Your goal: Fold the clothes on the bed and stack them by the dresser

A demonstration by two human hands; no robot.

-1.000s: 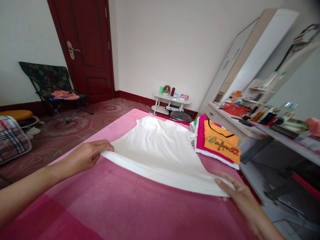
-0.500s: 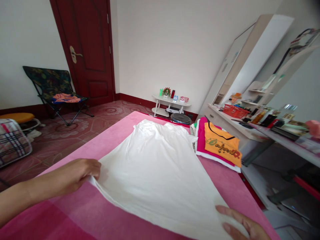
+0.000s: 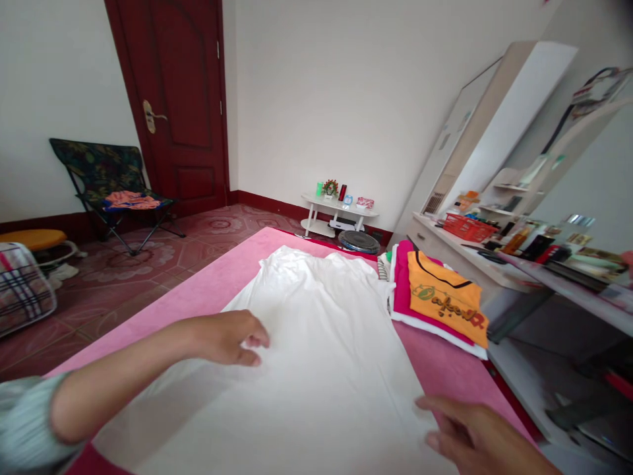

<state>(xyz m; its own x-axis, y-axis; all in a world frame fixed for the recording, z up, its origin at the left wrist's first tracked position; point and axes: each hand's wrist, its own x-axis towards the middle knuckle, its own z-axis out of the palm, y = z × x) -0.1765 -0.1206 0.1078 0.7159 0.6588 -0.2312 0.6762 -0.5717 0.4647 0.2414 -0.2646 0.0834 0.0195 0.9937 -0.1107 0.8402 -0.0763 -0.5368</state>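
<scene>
A white garment point(image 3: 316, 356) lies spread over the pink bed cover point(image 3: 208, 280), its far end wrinkled. Above its left part is my left hand point(image 3: 222, 338), fingers curled and apart, holding nothing. My right hand point(image 3: 475, 432) is at the garment's lower right edge, thumb and fingers apart with nothing between them. Right of the garment's far end sits a stack of folded clothes with an orange shirt point(image 3: 442, 297) on top.
A camouflage folding chair point(image 3: 106, 171) with clothing on it stands by the red door point(image 3: 185, 99). Behind the bed is a small white table point(image 3: 341, 203). At the right, a dressing table holds a red basket point(image 3: 467, 227) and several bottles.
My left hand has let go of the garment's left edge and moved right, over the cloth. The garment's near edge now lies lower and wider. My right hand has shifted slightly.
</scene>
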